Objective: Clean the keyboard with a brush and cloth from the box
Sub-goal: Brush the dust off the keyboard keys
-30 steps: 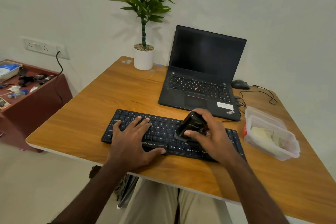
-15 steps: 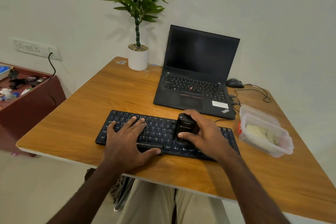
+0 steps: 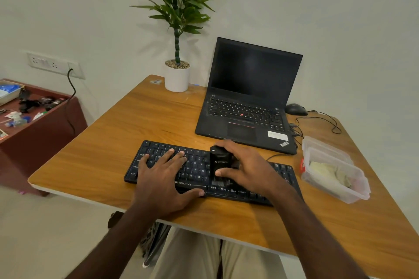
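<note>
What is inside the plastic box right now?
The clear plastic box holds a pale crumpled cloth. Whatever lies beneath the cloth is covered and cannot be seen.

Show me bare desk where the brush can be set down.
Bare wood lies left of the keyboard and between it, the plant pot and the laptop. Crowded: the right side, with mouse cable and plastic box.

Laptop (image 3: 247, 106) behind keyboard (image 3: 195, 167); box (image 3: 335, 179) right.

Pale wall (image 3: 340, 7), wooden desk (image 3: 136, 124), dark red side cabinet (image 3: 45, 138).
</note>
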`<control>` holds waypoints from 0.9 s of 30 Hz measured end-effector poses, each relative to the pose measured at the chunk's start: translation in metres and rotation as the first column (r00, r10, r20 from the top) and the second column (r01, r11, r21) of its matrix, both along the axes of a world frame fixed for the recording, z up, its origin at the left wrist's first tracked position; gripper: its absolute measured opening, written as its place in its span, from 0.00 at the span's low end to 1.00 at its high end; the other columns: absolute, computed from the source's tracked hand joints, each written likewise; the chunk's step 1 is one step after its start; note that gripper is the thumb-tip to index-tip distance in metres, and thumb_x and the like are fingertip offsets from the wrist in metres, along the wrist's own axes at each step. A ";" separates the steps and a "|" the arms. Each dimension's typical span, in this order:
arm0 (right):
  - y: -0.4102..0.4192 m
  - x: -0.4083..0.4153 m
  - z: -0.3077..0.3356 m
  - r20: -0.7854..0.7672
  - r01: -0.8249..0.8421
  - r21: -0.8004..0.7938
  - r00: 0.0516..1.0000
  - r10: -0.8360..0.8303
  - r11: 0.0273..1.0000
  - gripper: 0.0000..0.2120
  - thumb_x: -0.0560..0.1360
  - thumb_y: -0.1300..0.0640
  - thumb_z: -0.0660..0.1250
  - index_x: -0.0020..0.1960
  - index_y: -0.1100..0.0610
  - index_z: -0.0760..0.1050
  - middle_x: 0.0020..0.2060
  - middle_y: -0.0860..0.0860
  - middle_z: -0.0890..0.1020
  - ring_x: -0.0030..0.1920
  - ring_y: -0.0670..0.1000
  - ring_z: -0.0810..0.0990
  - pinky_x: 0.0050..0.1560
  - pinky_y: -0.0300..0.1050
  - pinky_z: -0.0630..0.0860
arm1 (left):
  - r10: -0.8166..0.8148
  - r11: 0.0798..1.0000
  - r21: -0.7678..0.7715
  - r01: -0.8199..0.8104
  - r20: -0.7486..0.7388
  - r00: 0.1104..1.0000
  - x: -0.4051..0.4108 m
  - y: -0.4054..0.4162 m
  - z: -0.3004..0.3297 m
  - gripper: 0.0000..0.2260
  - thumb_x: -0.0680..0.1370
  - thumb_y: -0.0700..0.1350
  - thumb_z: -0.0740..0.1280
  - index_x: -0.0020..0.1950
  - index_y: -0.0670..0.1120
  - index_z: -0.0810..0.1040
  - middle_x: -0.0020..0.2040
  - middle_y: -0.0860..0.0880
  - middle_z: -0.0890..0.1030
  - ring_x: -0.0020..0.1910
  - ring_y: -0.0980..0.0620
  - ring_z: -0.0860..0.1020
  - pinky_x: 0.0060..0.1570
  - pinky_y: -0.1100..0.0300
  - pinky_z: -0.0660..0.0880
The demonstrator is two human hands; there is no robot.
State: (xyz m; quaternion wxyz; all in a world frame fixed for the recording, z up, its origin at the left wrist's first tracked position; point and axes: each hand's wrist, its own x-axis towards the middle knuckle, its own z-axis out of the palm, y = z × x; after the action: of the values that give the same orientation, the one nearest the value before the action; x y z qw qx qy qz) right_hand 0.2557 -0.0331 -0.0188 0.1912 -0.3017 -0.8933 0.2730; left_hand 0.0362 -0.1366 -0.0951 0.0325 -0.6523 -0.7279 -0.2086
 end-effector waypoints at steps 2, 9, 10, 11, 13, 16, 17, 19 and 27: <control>0.001 0.001 0.000 -0.040 0.047 0.034 0.998 -0.046 0.998 0.25 0.75 0.54 0.75 0.68 0.44 0.69 0.57 0.41 0.80 0.55 0.43 0.81 0.50 0.45 0.82 | 0.005 1.000 -0.010 -0.006 -0.006 1.000 0.000 0.000 0.001 0.48 0.65 0.83 0.51 0.72 0.52 0.72 0.74 0.55 0.71 0.76 0.55 0.63 0.74 0.34 0.52; 0.007 0.019 0.004 0.071 0.029 -0.050 0.997 -0.025 0.998 0.28 0.74 0.54 0.75 0.69 0.40 0.69 0.59 0.39 0.79 0.60 0.41 0.78 0.59 0.48 0.80 | 0.000 1.000 -0.002 0.000 -0.008 1.000 -0.001 -0.001 0.001 0.49 0.65 0.83 0.49 0.72 0.52 0.73 0.74 0.55 0.71 0.76 0.55 0.63 0.74 0.35 0.52; 0.012 0.026 0.008 0.112 0.052 -0.052 0.993 -0.046 0.997 0.29 0.74 0.53 0.76 0.69 0.38 0.69 0.60 0.40 0.79 0.61 0.43 0.78 0.60 0.51 0.80 | -0.001 1.000 -0.003 0.001 -0.006 1.000 -0.001 -0.001 0.002 0.49 0.65 0.84 0.48 0.73 0.52 0.72 0.75 0.55 0.70 0.77 0.55 0.62 0.74 0.35 0.51; 0.015 0.034 0.011 0.145 0.077 -0.053 0.987 -0.069 0.996 0.29 0.73 0.52 0.76 0.68 0.36 0.68 0.60 0.40 0.79 0.61 0.44 0.78 0.61 0.54 0.79 | -0.002 1.000 -0.003 0.002 -0.002 1.000 -0.001 -0.001 0.003 0.50 0.65 0.84 0.47 0.73 0.52 0.72 0.75 0.55 0.70 0.77 0.55 0.62 0.74 0.35 0.51; 0.018 0.046 0.014 0.163 0.111 -0.043 0.981 -0.102 0.993 0.29 0.72 0.51 0.77 0.67 0.34 0.68 0.59 0.39 0.80 0.61 0.44 0.78 0.60 0.55 0.79 | 0.000 1.000 0.000 0.000 -0.001 1.000 -0.001 -0.001 0.002 0.50 0.65 0.84 0.47 0.73 0.52 0.72 0.75 0.55 0.70 0.77 0.55 0.63 0.74 0.35 0.51; 0.008 0.045 0.007 0.061 0.108 -0.049 0.993 -0.105 0.993 0.26 0.73 0.54 0.77 0.66 0.38 0.70 0.56 0.39 0.80 0.57 0.40 0.79 0.54 0.45 0.81 | -0.002 1.000 -0.006 0.002 -0.007 1.000 -0.002 0.001 0.001 0.49 0.65 0.83 0.48 0.72 0.52 0.73 0.74 0.54 0.71 0.76 0.54 0.64 0.74 0.35 0.52; 0.003 0.039 0.001 0.010 0.105 -0.053 0.994 -0.105 0.993 0.26 0.73 0.54 0.76 0.67 0.40 0.71 0.56 0.39 0.81 0.56 0.40 0.80 0.53 0.41 0.80 | 0.000 1.000 -0.008 0.000 -0.012 1.000 -0.002 0.001 0.000 0.49 0.65 0.83 0.48 0.72 0.52 0.73 0.74 0.54 0.71 0.76 0.54 0.64 0.73 0.35 0.52; -0.007 0.024 -0.010 -0.081 0.105 -0.043 0.991 -0.108 0.994 0.27 0.73 0.55 0.76 0.69 0.43 0.71 0.58 0.41 0.80 0.57 0.40 0.79 0.53 0.36 0.78 | -0.005 1.000 -0.007 0.004 -0.016 1.000 -0.001 0.001 0.000 0.49 0.65 0.83 0.49 0.72 0.51 0.73 0.73 0.54 0.72 0.76 0.54 0.65 0.73 0.34 0.53; 0.001 0.039 0.000 0.024 0.083 -0.045 0.996 -0.082 0.996 0.27 0.75 0.53 0.75 0.70 0.40 0.70 0.59 0.39 0.80 0.58 0.41 0.79 0.55 0.41 0.80 | -0.005 1.000 -0.002 0.005 -0.005 1.000 -0.001 0.000 0.002 0.49 0.65 0.83 0.49 0.72 0.52 0.73 0.74 0.54 0.72 0.76 0.54 0.64 0.74 0.34 0.53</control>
State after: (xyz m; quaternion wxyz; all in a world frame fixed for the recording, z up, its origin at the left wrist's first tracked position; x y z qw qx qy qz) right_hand 0.2952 -0.0319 -0.0190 0.1854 -0.3455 -0.8756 0.2822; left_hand 0.0356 -0.1366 -0.0932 0.0331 -0.6546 -0.7265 -0.2065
